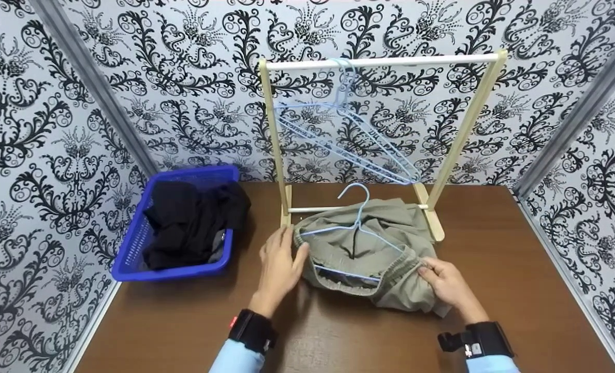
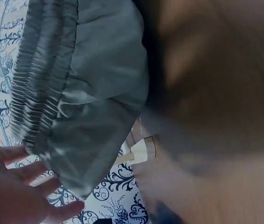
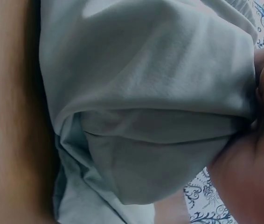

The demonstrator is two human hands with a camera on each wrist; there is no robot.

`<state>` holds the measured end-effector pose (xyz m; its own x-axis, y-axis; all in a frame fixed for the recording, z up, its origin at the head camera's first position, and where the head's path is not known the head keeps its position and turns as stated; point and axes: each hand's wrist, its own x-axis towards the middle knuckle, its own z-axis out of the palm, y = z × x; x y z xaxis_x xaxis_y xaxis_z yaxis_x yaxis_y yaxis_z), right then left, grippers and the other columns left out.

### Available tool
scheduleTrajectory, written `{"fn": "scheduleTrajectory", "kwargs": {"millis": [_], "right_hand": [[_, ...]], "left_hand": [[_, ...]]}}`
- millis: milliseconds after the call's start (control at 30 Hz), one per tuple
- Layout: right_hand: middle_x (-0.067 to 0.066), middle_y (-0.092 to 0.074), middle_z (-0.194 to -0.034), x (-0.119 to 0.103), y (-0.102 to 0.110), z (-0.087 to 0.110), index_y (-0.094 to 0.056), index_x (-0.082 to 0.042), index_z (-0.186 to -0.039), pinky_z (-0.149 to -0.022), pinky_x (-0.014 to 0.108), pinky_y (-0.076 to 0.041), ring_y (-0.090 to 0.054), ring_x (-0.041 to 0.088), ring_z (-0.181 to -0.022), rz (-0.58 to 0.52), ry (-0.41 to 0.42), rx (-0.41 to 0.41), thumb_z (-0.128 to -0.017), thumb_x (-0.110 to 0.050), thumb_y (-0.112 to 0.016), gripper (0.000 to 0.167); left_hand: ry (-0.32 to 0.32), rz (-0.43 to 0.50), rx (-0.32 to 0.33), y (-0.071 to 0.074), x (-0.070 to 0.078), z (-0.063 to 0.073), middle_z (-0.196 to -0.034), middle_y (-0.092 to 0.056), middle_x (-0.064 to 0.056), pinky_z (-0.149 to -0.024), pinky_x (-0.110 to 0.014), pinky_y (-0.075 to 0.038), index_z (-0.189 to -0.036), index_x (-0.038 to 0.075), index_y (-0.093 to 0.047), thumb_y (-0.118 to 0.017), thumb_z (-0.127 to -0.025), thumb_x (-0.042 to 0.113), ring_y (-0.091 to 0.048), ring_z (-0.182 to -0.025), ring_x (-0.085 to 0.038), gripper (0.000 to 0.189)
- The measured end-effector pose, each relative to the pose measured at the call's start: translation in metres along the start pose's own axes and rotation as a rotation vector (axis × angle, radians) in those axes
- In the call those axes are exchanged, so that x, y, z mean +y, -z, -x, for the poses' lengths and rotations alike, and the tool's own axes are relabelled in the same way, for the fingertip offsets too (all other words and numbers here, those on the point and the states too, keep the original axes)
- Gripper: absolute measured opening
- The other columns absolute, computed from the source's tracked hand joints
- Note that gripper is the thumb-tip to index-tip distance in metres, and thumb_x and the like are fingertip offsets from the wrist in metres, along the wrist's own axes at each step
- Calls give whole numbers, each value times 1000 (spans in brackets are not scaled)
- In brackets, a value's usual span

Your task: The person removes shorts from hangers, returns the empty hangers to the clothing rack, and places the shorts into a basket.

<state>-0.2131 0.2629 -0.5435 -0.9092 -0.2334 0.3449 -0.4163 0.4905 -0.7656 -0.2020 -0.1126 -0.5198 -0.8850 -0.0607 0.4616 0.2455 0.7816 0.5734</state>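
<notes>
Grey-green elastic-waist pants point(image 1: 406, 223) lie on the table with the waistband opening towards me. A light-blue hanger point(image 1: 359, 225) sits inside the waistband, its hook standing up above the cloth and its lower bar showing in the opening. At the left side of the waistband is my left hand point(image 1: 281, 261), its fingers extended along the gathered edge; the left wrist view shows the fingertips point(image 2: 29, 168) right at the elastic. My right hand point(image 1: 444, 282) pinches the waistband's right side between thumb and fingers. In the right wrist view, cloth folds point(image 3: 160, 126) hang from that grip.
A wooden rack point(image 1: 465, 134) with a white top rail point(image 1: 416, 60) stands behind the pants. Light-blue hangers point(image 1: 369, 140) hang from it. To the left is a blue basket point(image 1: 173, 272) holding dark clothes point(image 1: 188, 223). Patterned walls enclose the brown table point(image 1: 504, 248).
</notes>
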Motion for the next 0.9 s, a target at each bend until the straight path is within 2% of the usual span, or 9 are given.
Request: {"fn": "scheduleTrajectory", "kwargs": {"millis": [233, 367, 467, 600, 700, 767, 900], "right_hand": [[1, -67, -83, -2, -8, -5, -71, -6, -87, -71, 15, -42, -55, -2, -78, 11, 70, 45, -88, 11, -67, 17], [1, -60, -72, 0, -16, -3, -66, -5, -81, -63, 17, -39, -50, -2, -71, -22, 78, 85, -87, 14, -66, 20], [-1, -50, -65, 5, -24, -1, -62, -8, -76, -57, 20, -34, -44, -1, -66, -59, 69, 150, -86, 14, -67, 25], [1, -51, -69, 9, -37, 3, -61, -5, -76, -59, 20, -34, -45, 0, -71, -76, 67, 240, -88, 14, -67, 22], [2, -51, -71, 12, -46, 7, -59, -3, -75, -59, 19, -34, -45, 1, -71, -90, 28, 280, -90, 12, -66, 23], [1, -50, -70, 13, -51, 10, -58, -4, -74, -58, 19, -34, -43, 1, -69, -99, -27, 303, -92, 10, -66, 24], [1, -56, -79, 14, -58, 15, -66, -1, -83, -62, 18, -38, -47, 3, -71, -138, -153, 336, -97, 5, -64, 15]], "left_hand": [[87, -20, 62, 5, -2, -3, -140, -57, -22, -104, -66, -38, -140, 3, -59, -62, -100, 45, -50, -131, -45, 58], [122, -28, 77, 6, -4, -4, -135, -59, -23, -99, -63, -42, -138, 2, -59, -63, -98, 48, -53, -125, -45, 61], [153, -27, 70, 5, -5, -3, -131, -61, -22, -96, -61, -42, -137, 3, -60, -62, -98, 49, -54, -121, -44, 61], [177, -19, 63, 4, -5, -3, -127, -61, -21, -94, -59, -41, -135, 3, -62, -62, -98, 49, -54, -117, -43, 59], [177, -9, 69, 3, -5, -2, -124, -61, -20, -92, -57, -40, -133, 4, -63, -63, -97, 47, -54, -114, -42, 56], [167, 2, 80, 2, -4, -3, -122, -61, -19, -91, -56, -40, -132, 4, -64, -64, -97, 45, -54, -112, -41, 53], [129, 33, 114, 2, -1, -5, -118, -60, -18, -90, -55, -39, -128, 4, -66, -67, -96, 41, -53, -109, -39, 48]]}}
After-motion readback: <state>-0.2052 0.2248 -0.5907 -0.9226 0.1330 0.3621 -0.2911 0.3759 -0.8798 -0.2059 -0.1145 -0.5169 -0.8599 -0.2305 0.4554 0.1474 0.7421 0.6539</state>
